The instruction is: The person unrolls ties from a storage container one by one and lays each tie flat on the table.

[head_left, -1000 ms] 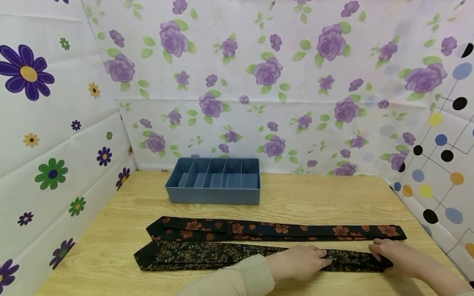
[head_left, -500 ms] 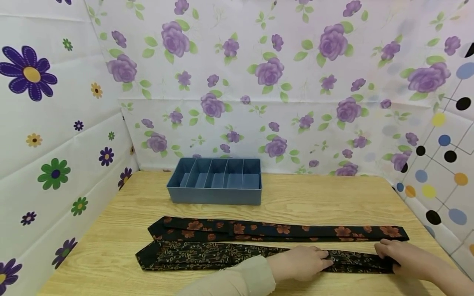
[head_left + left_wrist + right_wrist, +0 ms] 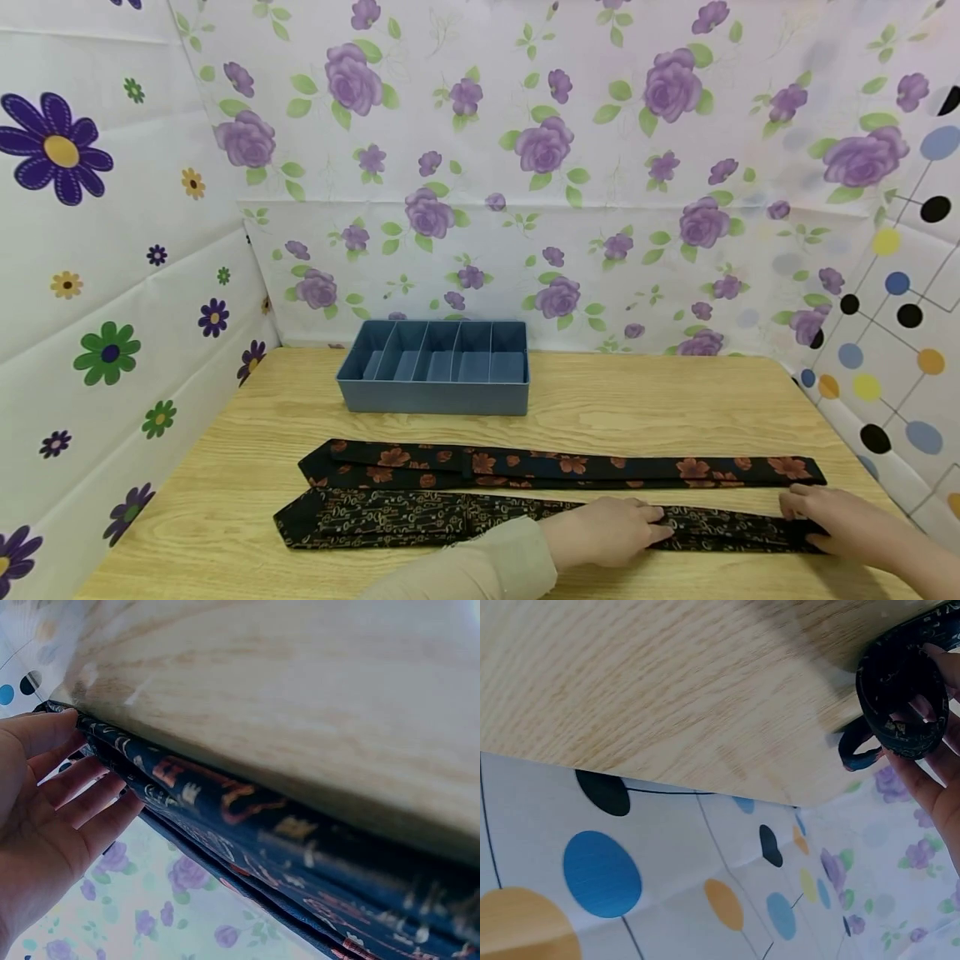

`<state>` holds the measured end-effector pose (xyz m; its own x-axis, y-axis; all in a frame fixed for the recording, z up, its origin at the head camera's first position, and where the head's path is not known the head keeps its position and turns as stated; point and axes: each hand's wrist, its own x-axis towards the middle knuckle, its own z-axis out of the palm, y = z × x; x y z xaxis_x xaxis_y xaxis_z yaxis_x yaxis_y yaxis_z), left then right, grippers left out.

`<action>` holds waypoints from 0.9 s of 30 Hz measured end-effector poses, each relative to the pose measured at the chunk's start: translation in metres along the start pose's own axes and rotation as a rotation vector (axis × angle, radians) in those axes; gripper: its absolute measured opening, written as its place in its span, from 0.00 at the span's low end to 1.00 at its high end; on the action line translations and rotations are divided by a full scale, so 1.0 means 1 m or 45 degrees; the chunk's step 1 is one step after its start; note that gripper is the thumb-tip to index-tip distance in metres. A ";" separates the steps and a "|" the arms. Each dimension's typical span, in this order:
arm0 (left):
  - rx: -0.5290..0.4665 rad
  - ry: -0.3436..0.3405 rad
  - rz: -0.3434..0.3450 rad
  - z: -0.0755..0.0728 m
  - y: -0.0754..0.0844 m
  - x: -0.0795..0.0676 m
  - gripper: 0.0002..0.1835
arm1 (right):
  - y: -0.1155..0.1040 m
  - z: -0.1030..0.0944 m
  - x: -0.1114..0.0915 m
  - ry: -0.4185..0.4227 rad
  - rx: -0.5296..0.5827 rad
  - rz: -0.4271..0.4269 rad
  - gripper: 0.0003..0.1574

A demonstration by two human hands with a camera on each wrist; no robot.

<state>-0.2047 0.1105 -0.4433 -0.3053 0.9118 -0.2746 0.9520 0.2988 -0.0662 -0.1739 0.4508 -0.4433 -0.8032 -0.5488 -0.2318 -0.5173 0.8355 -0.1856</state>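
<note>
A black necktie with small gold and orange motifs (image 3: 397,518) lies lengthwise across the front of the table, its wide pointed end at the left. My left hand (image 3: 603,532) rests on its middle. In the left wrist view the fingers (image 3: 105,814) are extended over the necktie, with the thumb at its near edge. At the narrow right end my right hand (image 3: 843,525) grips the necktie, whose end curves into a loop (image 3: 866,682) between thumb and fingers in the right wrist view. Just behind lies a second black necktie with orange flowers (image 3: 573,467), doubled back and flat.
A blue-grey box (image 3: 433,397) with several compartments stands at the back of the wooden table (image 3: 660,400), left of centre. Floral sheeting (image 3: 487,250) hangs behind the table, with more patterned sheets along both sides.
My right hand has shifted a little to the right along with the narrow end of the front necktie. The left hand stays in place on its middle.
</note>
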 end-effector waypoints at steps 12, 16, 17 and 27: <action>0.025 0.029 -0.012 -0.002 -0.002 -0.003 0.26 | 0.013 0.005 -0.012 -0.035 0.036 0.080 0.20; 0.039 0.047 0.000 -0.002 -0.002 -0.004 0.25 | 0.019 0.007 -0.017 -0.032 0.041 0.128 0.20; 0.037 0.051 0.002 -0.001 -0.002 -0.004 0.25 | 0.020 0.007 -0.018 -0.034 0.050 0.143 0.19; 0.028 0.054 -0.001 -0.001 -0.004 -0.005 0.26 | 0.034 0.015 -0.030 0.090 -0.004 0.127 0.18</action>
<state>-0.2068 0.1048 -0.4410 -0.3060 0.9229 -0.2335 0.9519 0.2935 -0.0876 -0.1630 0.4951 -0.4572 -0.8697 -0.4593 -0.1811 -0.4343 0.8861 -0.1617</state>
